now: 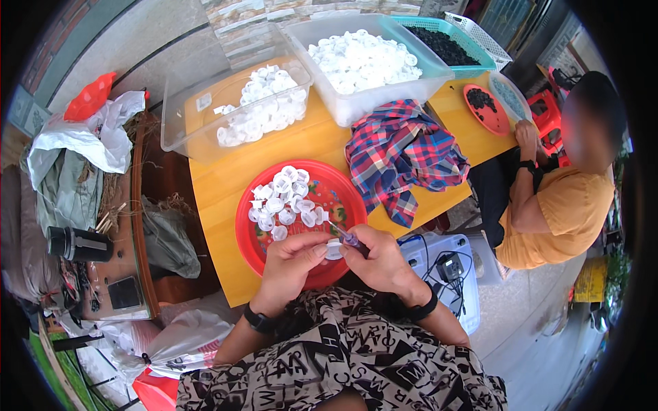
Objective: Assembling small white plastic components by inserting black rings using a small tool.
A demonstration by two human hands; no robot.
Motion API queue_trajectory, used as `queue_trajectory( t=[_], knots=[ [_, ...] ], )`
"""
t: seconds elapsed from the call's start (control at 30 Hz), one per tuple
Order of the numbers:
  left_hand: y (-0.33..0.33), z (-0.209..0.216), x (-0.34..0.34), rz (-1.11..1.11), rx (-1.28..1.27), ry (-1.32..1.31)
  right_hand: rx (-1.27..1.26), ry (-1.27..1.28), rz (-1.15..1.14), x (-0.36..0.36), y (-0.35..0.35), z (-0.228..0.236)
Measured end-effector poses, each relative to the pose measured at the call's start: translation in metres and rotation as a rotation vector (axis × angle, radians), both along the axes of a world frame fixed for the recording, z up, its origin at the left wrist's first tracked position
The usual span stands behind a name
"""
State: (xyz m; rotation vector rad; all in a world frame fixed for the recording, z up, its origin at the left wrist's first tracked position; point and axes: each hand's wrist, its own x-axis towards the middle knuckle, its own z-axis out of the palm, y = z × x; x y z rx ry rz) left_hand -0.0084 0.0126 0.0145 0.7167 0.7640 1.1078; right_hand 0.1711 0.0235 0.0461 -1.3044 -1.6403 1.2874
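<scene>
My left hand [293, 266] pinches a small white round plastic part [334, 250] above the near edge of a red round tray [244, 226]. In my right hand [381, 263] is a screwdriver with a purple handle [354, 242]; its thin metal shaft points up and left over the tray. The right fingertips also touch the white part. A heap of similar white parts [282, 198] lies in the tray. Whether the screwdriver's tip touches any of them, I cannot tell.
Two clear bins [179, 123] with white parts stand at the back, near a teal basket [473, 70] of black pieces. A plaid cloth [404, 154] lies right of the tray. On the right a person in an orange shirt [569, 212] sits by a red plate [495, 125].
</scene>
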Motion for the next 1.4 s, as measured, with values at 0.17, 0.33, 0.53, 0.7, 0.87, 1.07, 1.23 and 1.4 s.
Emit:
queue_trajectory(
  t=[0.17,0.33,0.53,0.7,0.87,1.07,1.23,1.4],
  knots=[
    [-0.001,-0.004,0.003,0.074,0.146,0.133,0.166,0.039,-0.058,-0.009,-0.002,0.005],
    [-0.004,-0.003,0.010,0.168,0.088,0.095,0.075,0.096,-0.128,-0.016,-0.010,0.001],
    [-0.004,0.004,0.003,0.018,0.270,0.161,0.219,-0.011,-0.020,-0.006,-0.002,0.007],
    [-0.005,0.006,0.001,-0.009,0.318,0.277,0.164,0.047,0.061,-0.004,0.003,0.011],
    [-0.006,-0.006,0.001,0.052,0.322,0.329,0.205,0.006,0.129,-0.005,0.009,-0.003],
    [-0.002,-0.007,-0.002,0.161,0.165,0.181,0.192,0.110,-0.052,0.004,0.001,-0.006],
    [0.000,-0.008,-0.005,0.204,0.217,0.047,0.363,-0.096,0.108,0.011,-0.010,-0.008],
    [-0.002,-0.005,-0.006,0.203,0.221,-0.017,0.363,-0.166,0.159,0.006,-0.014,-0.003]
  ],
)
